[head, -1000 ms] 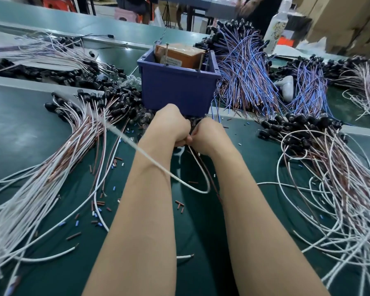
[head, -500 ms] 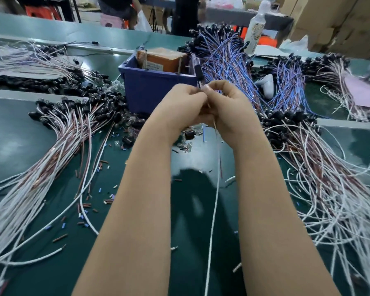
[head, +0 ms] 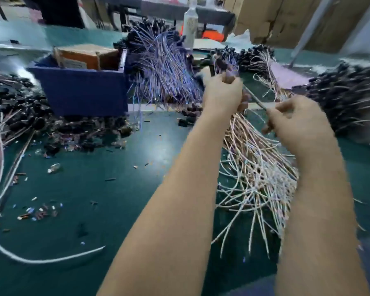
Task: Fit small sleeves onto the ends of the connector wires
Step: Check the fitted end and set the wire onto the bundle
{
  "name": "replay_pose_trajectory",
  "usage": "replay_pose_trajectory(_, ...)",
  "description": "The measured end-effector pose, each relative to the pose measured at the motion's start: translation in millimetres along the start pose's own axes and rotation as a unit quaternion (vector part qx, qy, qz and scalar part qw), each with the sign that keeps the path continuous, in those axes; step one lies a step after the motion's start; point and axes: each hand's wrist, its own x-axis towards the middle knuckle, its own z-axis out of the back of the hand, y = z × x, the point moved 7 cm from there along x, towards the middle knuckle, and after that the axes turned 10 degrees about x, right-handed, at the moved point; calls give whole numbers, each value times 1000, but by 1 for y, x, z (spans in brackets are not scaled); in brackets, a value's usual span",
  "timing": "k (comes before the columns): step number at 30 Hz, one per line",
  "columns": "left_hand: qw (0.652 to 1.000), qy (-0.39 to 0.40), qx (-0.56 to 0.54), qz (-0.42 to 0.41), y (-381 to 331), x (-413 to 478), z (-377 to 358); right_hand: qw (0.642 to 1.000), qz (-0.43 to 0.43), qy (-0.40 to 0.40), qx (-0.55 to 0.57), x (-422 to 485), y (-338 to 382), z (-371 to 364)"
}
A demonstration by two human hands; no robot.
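The thin pale connector wire [head: 255, 100] runs taut and slanting between the two hands, raised above the counter to the right of centre. The left hand [head: 222, 94] is clenched around its upper end. A dark, blurred shape shows at the top of the fist (whether it is the wire's connector cannot be told). The right hand [head: 297, 122] is lower and nearer the camera, with its fingers curled and pinching the lower part of the wire. Beneath both hands spreads a fanned bundle of white and pink wires [head: 254, 174], its free ends pointing toward the camera over the dark green counter [head: 137, 210].

Small loose sleeves [head: 41, 210] in red-brown, blue and white are scattered on the counter at the left. A single thick white wire [head: 41, 260] curves along the near left side. A dark blue plastic bin [head: 81, 92] stands farther back and holds a brown cardboard box [head: 88, 57]. Heaped black connectors [head: 19, 107] lie to the left of the bin and in front of it. Just right of the bin rises a sheaf of blue-violet wires [head: 162, 67] tipped with black connectors. A second heap of black connectors with pale wires [head: 346, 97] lies at the far right. A clear bottle [head: 190, 20] stands behind the sheaf.
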Motion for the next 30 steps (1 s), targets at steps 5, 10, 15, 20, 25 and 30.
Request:
replay_pose_trajectory(5, 987, 74, 114, 83, 64, 8, -60, 986, -133, 47, -87, 7, -79, -36)
replay_pose_trajectory(10, 984, 80, 126, 97, 88, 8, -69, 986, -143, -20, -82, 8, -95, -44)
replay_pose_trajectory(15, 992, 43, 100, 57, 65, 16, -44, 996, -50, -67, -1, 7, -53, -47)
replay_pose_trajectory(20, 991, -83, 102, -27, 25, 12, 24, 997, 37, 33, 65, -2, 14, -87)
replay_pose_trajectory(25, 971, -204, 112, -57, 12, -4, 117, 968, 124, 196, 94, -31, 74, -161)
replay_pose_trajectory(30, 937, -338, 73, -54, 21, -35, 223, 932, 139, 296, 156, -73, 123, -233)
